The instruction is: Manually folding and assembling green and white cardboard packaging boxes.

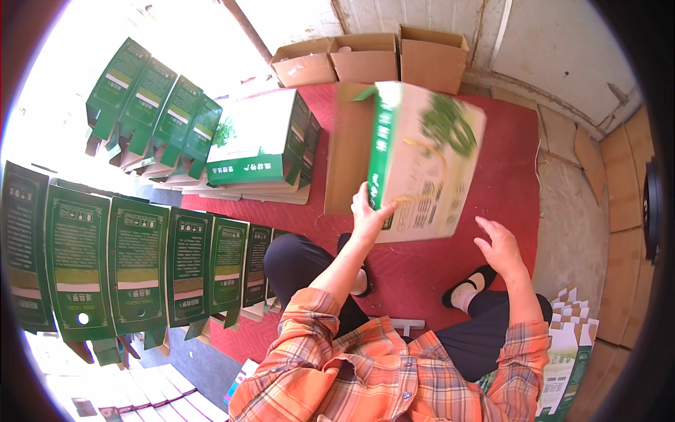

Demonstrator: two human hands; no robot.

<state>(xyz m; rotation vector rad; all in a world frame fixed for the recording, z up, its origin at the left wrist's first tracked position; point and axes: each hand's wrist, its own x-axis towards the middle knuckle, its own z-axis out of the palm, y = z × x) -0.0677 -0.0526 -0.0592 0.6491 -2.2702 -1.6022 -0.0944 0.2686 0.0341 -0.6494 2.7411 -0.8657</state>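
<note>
A white and green printed carton [422,162], with a leafy vegetable picture and a yellow cord handle [441,165] on its face, is held up tilted before me. My left hand [369,211] grips its lower left corner, thumb on the white face. Part of the carton is smeared by motion. To the right of its lower edge, my right hand [500,243] is apart from it, fingers spread and nothing in them. A plain brown cardboard piece [344,155] shows behind the carton's left side; I cannot tell whether they touch.
Red matting [510,162] covers the floor. Green cartons stand in rows [140,267] at the left, with a stack of printed cartons [246,141] beyond. Open brown boxes [365,60] line the back. White and green packaging [562,359] stands by my right knee.
</note>
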